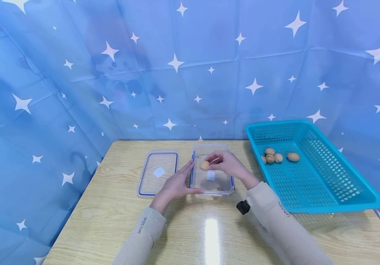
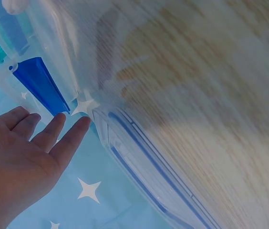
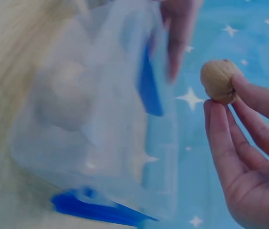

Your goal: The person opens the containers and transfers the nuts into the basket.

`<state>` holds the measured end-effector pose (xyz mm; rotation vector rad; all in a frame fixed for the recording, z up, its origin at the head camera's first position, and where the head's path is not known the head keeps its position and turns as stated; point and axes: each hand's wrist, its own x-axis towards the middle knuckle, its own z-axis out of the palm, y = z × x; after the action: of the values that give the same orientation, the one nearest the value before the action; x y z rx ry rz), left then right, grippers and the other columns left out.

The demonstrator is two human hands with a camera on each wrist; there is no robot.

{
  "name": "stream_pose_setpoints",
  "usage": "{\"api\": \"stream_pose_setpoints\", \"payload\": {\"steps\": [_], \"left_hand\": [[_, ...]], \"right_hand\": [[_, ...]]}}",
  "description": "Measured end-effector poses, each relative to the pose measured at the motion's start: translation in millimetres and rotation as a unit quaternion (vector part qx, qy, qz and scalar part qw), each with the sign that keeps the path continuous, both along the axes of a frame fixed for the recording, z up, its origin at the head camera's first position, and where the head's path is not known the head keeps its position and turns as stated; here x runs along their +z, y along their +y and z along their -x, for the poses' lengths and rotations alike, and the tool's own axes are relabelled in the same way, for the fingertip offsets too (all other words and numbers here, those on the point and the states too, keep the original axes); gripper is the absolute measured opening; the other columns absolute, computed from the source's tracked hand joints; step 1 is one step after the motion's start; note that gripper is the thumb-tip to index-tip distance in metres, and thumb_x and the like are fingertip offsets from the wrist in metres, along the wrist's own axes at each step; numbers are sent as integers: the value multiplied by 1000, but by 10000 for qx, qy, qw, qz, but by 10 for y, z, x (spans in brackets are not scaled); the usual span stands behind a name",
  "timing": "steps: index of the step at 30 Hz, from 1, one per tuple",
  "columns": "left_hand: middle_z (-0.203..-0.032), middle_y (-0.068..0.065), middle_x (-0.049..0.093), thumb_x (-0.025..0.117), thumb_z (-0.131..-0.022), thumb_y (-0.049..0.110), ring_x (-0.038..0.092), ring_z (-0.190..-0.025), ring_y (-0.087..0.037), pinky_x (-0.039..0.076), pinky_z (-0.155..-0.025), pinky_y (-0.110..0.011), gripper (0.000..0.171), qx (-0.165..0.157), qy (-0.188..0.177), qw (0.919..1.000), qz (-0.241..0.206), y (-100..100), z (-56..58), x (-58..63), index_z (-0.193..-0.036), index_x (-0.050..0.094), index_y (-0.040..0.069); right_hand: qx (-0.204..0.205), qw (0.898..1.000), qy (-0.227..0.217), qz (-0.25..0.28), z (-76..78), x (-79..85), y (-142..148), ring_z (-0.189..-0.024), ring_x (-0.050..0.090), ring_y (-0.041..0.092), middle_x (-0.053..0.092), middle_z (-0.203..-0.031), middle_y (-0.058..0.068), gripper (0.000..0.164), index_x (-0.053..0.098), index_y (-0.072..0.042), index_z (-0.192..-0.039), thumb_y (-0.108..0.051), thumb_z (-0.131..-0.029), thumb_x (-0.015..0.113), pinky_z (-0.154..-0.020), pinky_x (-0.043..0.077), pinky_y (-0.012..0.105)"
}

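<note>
A walnut [image 3: 219, 81] is pinched between the thumb and fingertips of my right hand [image 1: 226, 163]. In the head view it overlaps a clear plastic box [image 1: 221, 182] with blue clips. My left hand [image 1: 177, 183] lies along the box's left side, its fingers straight and the thumb stretched toward the near rim. In the left wrist view the fingertips are right by a blue clip [image 2: 41, 85]. Through the box wall, the right wrist view shows a blurred round tan shape [image 3: 67, 95] inside.
Left of the box a clear lid [image 1: 153, 184] with a blue seal lies on the wooden table [image 1: 110, 221]. A turquoise basket [image 1: 309, 187] stands at the right, with several walnuts [image 1: 293, 157] in its left part. Behind the table hangs a blue star-patterned cloth [image 1: 203, 84].
</note>
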<state>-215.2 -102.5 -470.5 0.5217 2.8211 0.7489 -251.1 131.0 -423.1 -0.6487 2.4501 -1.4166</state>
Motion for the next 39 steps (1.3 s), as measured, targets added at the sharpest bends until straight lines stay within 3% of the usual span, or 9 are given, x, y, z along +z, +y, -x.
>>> {"api": "stream_pose_setpoints", "payload": {"steps": [13, 18, 22, 28, 33, 39], "left_hand": [[-169, 4, 11, 77, -74, 64, 28, -152, -29, 39, -117, -52, 115, 4, 4, 10000, 83, -6, -6, -27, -161, 14, 24], [-169, 5, 10, 77, -74, 64, 29, -151, -30, 42, -114, -52, 115, -25, 42, 9999, 90, -4, 2, -30, -161, 15, 22], [-169, 0, 14, 76, -75, 64, 31, -150, -31, 42, -114, -53, 113, -68, 131, 9999, 74, -9, 1, -44, -161, 18, 17], [-169, 1, 13, 77, -75, 63, 30, -151, -30, 41, -115, -53, 113, -34, 105, 9999, 69, -19, -3, -40, -161, 18, 18], [-169, 2, 13, 76, -75, 65, 29, -151, -30, 41, -115, -53, 113, -7, 74, 9999, 70, -27, -9, -37, -161, 17, 21], [-169, 3, 13, 75, -74, 67, 28, -152, -29, 42, -114, -51, 114, -3, 70, 9999, 128, -21, 2, -47, -161, 15, 24]], "right_hand": [[-663, 9968, 413, 155, 23, 548, 406, -111, 66, 37, 67, -124, 24, 34, 64, 0, -127, -15, -97, 66, -94, 58, 46], [-1157, 9925, 406, -9, 63, 640, 682, -117, 62, 37, 62, -131, 22, 38, 61, -3, -132, -21, -99, 63, -100, 53, 52], [-1648, 9850, 499, -141, 102, 644, 912, -113, 62, 27, 60, -134, 19, 43, 59, -8, -135, -31, -99, 63, -101, 51, 54], [-2144, 9751, 550, -167, 161, 640, 1222, -98, 55, -5, 59, -135, 12, 53, 58, -11, -137, -45, -96, 63, -99, 51, 48], [-2389, 9694, 508, -237, 209, 527, 1449, -97, 52, -4, 59, -128, 4, 57, 57, -10, -138, -49, -96, 61, -95, 51, 42], [-2439, 9691, 259, -257, 235, 300, 1697, -95, 47, -11, 54, -135, 11, 60, 52, -8, -141, -48, -97, 59, -104, 44, 61]]}}
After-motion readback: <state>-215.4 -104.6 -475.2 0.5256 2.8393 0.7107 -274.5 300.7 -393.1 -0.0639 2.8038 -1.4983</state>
